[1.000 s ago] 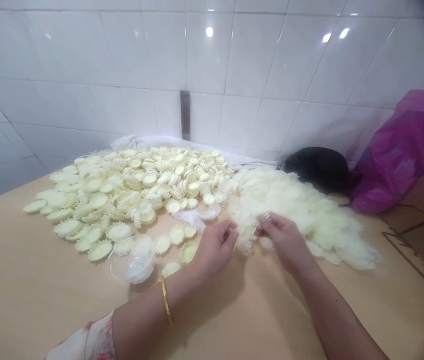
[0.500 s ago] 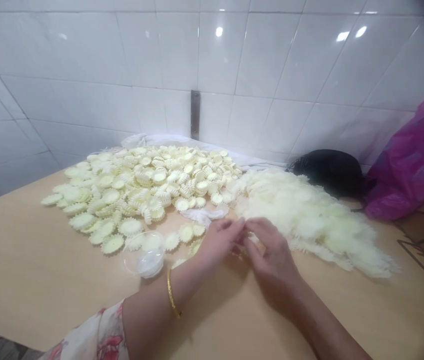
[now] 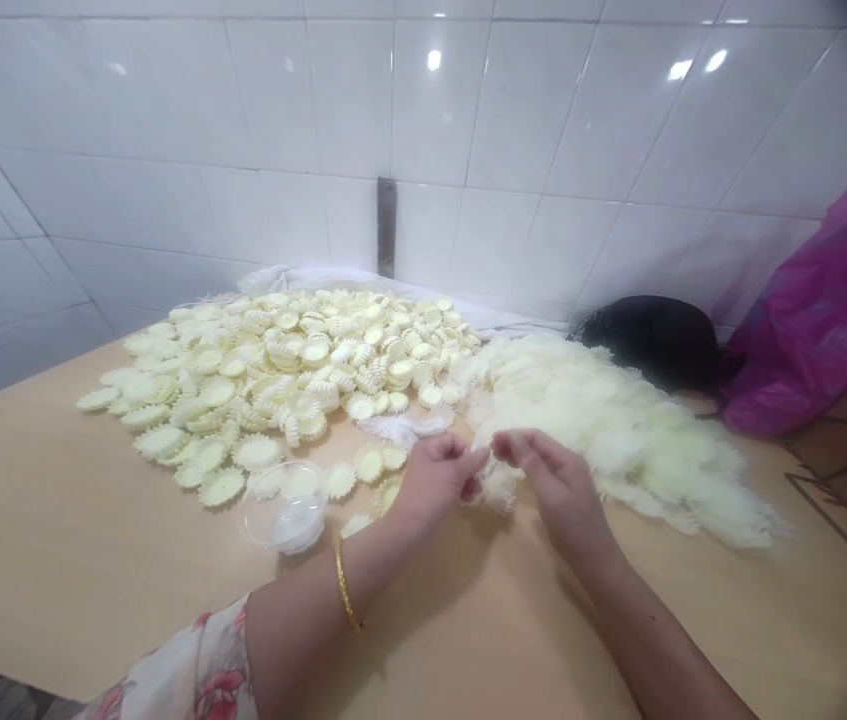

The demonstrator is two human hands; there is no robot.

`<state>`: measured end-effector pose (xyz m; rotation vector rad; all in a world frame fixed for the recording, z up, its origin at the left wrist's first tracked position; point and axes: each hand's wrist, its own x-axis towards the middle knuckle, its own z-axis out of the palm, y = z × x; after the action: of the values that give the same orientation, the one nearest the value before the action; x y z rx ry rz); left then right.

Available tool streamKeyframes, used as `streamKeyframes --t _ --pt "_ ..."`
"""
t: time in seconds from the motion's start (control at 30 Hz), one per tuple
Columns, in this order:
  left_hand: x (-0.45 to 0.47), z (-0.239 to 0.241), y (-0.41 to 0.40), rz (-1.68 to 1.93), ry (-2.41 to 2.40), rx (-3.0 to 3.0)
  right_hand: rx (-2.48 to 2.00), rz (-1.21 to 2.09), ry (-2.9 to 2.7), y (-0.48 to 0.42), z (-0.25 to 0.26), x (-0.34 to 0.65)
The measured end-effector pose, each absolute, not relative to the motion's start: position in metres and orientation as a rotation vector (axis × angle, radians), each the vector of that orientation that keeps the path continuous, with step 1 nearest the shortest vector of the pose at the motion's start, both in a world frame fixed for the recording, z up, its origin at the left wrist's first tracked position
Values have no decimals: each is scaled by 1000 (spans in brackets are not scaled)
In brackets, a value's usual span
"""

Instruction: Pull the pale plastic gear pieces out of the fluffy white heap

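My left hand (image 3: 432, 482), with a gold bangle at the wrist, is closed with thumb and forefinger pinched together. Just to its right, my right hand (image 3: 559, 490) pinches too, its fingertips a short gap away. Whatever either pinch holds is too small or hidden to make out. Beneath and between the fingertips lies a sheer pale frilled piece (image 3: 499, 492). Beyond my left hand spreads a heap of pale yellow round pieces with toothed edges (image 3: 303, 355). Past my right hand lies a pile of sheer pale yellow frilled pieces (image 3: 618, 430).
A small clear round tub (image 3: 298, 524) stands left of my left wrist. White crumpled cloth (image 3: 402, 428) lies behind my hands on the wooden table (image 3: 40, 520). Farther right are a black rounded object (image 3: 652, 340) and a pink plastic bag (image 3: 805, 310). A tiled wall (image 3: 288, 110) closes off the back.
My hands have drawn slightly apart at the fingertips; the right hand has shifted a little right and turned more upright. The frilled piece beneath them shows more now.
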<state>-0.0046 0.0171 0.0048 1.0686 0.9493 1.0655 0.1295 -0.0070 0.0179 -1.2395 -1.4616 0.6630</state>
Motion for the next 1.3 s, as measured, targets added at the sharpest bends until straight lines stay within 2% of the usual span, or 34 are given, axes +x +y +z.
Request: streamKeyframes --t 0.13,0.3,0.47,0.63,1.07,1.2,1.3 --pt "-5 6 17 1089 934 1016 -1222 674 -1497 -9 18 128" --pt "-5 7 17 1100 901 943 -1077 965 -1542 -9 18 125" --pt "-3 10 14 1012 867 908 -1022 1118 -1449 -8 19 124" --pt "-4 8 16 939 783 968 -1086 1064 -1301 -4 12 128" --pt "0 12 8 1035 830 1073 -1357 612 -1096 7 5 138" --pt "-1 14 7 1070 832 1085 -1292 604 -768 17 4 163" --pt "-1 10 10 1065 875 1068 -1136 855 -870 15 10 164"
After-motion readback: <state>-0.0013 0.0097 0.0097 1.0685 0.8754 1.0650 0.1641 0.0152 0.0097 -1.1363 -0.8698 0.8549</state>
